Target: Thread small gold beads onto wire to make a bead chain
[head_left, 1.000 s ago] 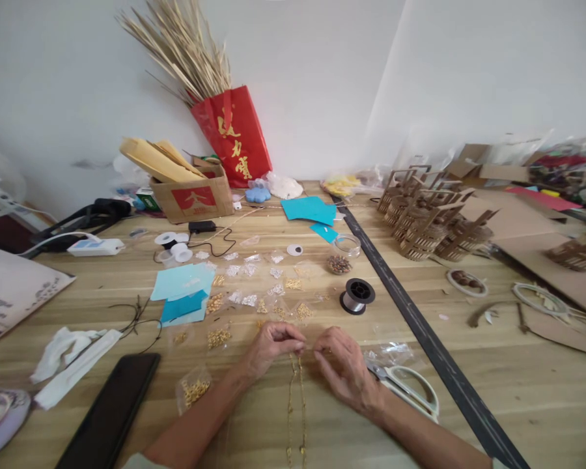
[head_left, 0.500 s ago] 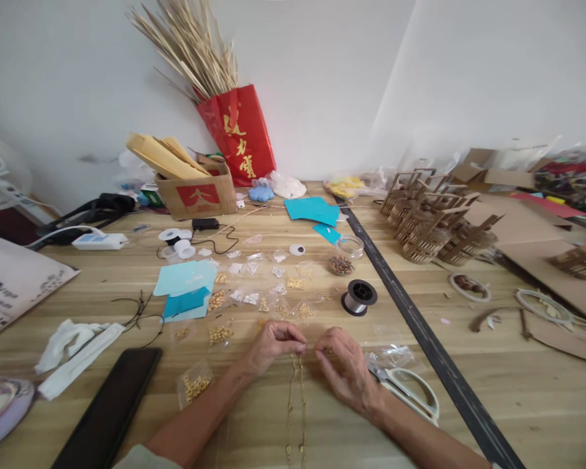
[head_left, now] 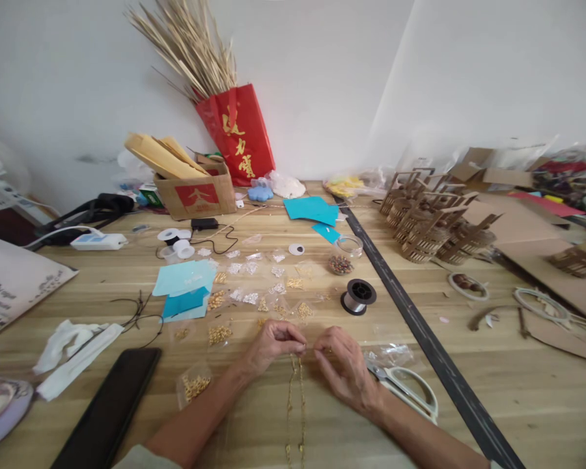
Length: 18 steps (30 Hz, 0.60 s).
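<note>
Gold beaded chain [head_left: 302,405] sits low centre, just on the wearer's side of the fingertips; two thin strands, roughly parallel, long axis running from the fingertips towards the wearer and out at the bottom edge; lower end out of view.

Left hand [head_left: 272,346] is nearer to it: thumb and index finger pressed together, no gap seen, apparently pinching the chain's top end; strands start right under those fingertips. Right hand [head_left: 342,366] is just to the right of that pinch, small gap between the two sets of fingertips, not touching; its fingers are curled in, thumb close to the index finger, a tiny gold glint there; cannot tell if it grips anything or how far the tips are parted.

Key relation, as judged: the pinched end lies directly left of the right fingertips, about level with them, so across the strands' axis, not along it.

Around: scissors [head_left: 395,376] beside the right wrist; black wire spool [head_left: 360,293] beyond the right hand; bag of gold beads [head_left: 195,387] beside the left forearm; all on the wood-grain table [head_left: 346,449].
</note>
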Each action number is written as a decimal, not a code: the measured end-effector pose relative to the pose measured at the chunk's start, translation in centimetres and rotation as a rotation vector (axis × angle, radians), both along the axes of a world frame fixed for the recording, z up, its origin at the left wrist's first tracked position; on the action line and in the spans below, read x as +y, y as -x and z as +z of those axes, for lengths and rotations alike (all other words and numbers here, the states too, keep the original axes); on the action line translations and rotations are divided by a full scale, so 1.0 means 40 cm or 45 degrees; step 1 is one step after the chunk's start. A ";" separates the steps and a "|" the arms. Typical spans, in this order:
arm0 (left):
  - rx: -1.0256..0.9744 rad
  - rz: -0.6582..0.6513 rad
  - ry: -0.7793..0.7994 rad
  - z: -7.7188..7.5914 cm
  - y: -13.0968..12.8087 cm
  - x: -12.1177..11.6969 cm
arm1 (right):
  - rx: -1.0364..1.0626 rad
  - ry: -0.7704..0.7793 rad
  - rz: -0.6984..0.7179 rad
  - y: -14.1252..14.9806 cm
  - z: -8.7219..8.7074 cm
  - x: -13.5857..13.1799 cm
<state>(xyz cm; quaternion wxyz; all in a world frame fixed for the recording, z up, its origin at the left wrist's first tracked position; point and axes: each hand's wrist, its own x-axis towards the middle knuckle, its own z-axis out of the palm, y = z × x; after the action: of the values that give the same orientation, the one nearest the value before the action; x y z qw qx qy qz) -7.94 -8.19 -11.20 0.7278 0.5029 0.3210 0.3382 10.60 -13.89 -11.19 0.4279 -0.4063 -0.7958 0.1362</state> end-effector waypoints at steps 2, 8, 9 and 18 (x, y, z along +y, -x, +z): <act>0.001 -0.002 -0.003 -0.001 0.001 0.000 | 0.000 0.001 0.003 0.000 0.000 0.000; -0.001 -0.004 0.002 -0.004 0.001 0.000 | 0.001 -0.002 0.011 -0.001 0.000 -0.002; 0.000 -0.003 0.000 -0.003 0.000 0.000 | -0.004 0.000 0.010 -0.001 -0.001 -0.002; -0.003 -0.005 -0.009 -0.001 0.000 0.001 | 0.010 -0.001 0.004 -0.004 -0.006 0.000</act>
<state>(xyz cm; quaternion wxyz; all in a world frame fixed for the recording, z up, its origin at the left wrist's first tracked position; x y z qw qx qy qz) -7.94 -8.17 -11.22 0.7270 0.5058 0.3179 0.3386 10.75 -13.88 -11.41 0.4311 -0.4043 -0.7947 0.1381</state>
